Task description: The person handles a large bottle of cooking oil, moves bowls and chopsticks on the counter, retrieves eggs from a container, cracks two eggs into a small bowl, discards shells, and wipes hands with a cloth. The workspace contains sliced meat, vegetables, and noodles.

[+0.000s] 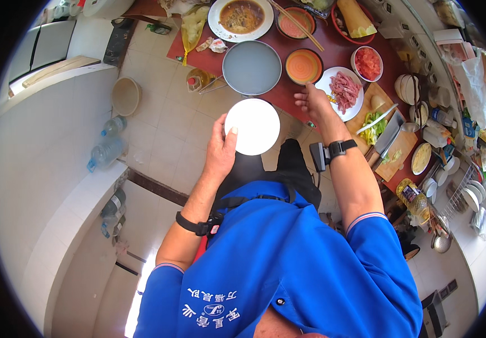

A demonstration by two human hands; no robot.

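Note:
My left hand (222, 145) grips a round white dish (252, 126) by its left rim, thumb on top, in front of my body. Past it, near the table edge, stands a round metal pan (252, 67) with greyish content or bottom. My right hand (313, 99) holds nothing, its fingers apart and slightly curled, just below an orange-lined bowl (304, 66); whether a fingertip touches its rim I cannot tell. Right of that hand, a white plate (324, 83) carries strips of raw meat (345, 91). A bowl of chopped tomato (367, 63) is behind the plate.
On the red table (274, 88) lie a cutting board (401, 143) with cut green peppers (373, 128) and a cleaver (388, 132). A sauce-stained plate (241, 19) and chopsticks (297, 25) across a bowl are at the far side. An oil bottle (200, 80) stands below the left edge.

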